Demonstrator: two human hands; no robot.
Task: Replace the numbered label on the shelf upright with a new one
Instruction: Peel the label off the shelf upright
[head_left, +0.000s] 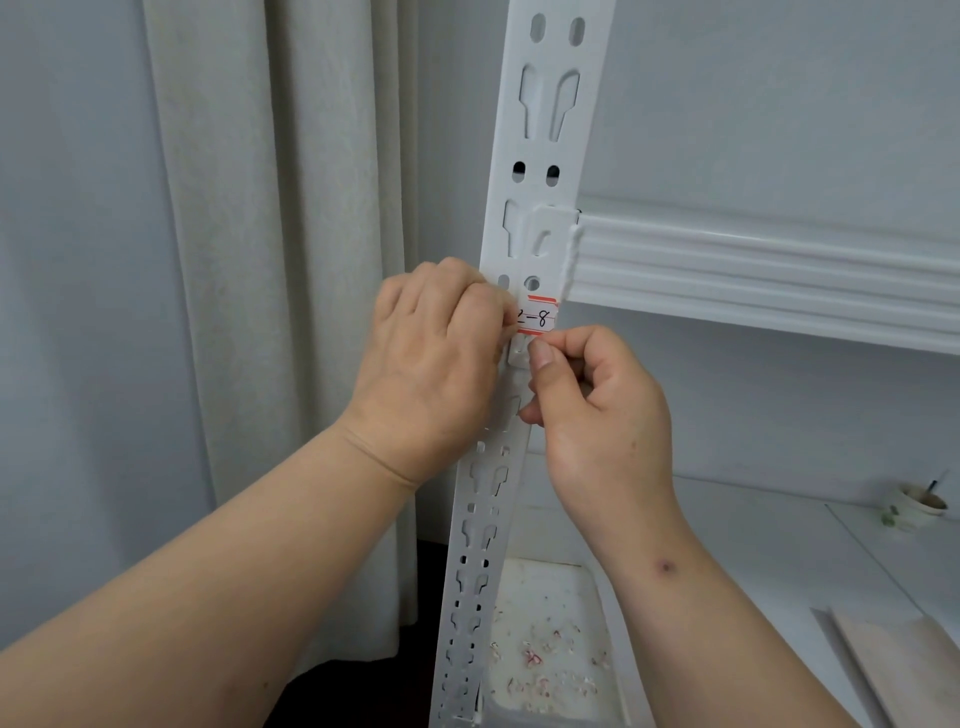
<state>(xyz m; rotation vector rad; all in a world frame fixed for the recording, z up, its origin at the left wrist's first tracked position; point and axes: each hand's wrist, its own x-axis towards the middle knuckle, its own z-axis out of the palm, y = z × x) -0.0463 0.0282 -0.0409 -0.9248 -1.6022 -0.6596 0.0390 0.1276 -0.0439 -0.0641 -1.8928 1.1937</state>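
The left hand (431, 358) hides the label's (540, 315) first digit.

Both hands (431, 358) pinching numbered label (537, 316), white shelf upright (540, 171)

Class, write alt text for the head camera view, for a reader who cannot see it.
Two bare hands work on a small red-and-white label marked "-8" on a white slotted shelf upright. The left hand covers the label's left end; the right hand pinches just below it. A white shelf beam runs to the right.

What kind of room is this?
Probably a storage corner in a home: a white metal shelf upright with a numbered label, a curtain, and a small cup on a lower surface.
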